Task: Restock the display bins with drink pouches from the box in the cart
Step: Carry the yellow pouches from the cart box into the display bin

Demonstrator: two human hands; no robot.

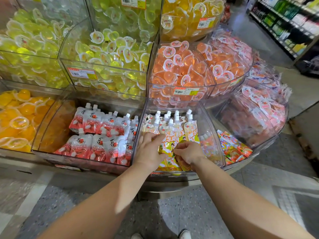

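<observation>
Both my hands reach into a clear display bin [213, 135] on the bottom tier, half filled with yellow drink pouches [190, 131] standing with white caps up. My left hand [149, 150] lies flat on the front pouches, fingers straight, pressing them. My right hand [189, 152] has its fingers curled, pinching the lower edge of a yellow pouch [168, 145] at the front of the bin. The bin to the left holds red and white drink pouches [101, 135]. The cart and the box are out of view.
Upper tiers hold clear bins of green jelly cups [107, 54], orange jelly cups [183, 66] and yellow jelly cups [189, 12]. Pink packets [264, 104] fill the bins at right. A shop shelf [283, 23] lines the aisle at the far right. Speckled floor [172, 213] lies below.
</observation>
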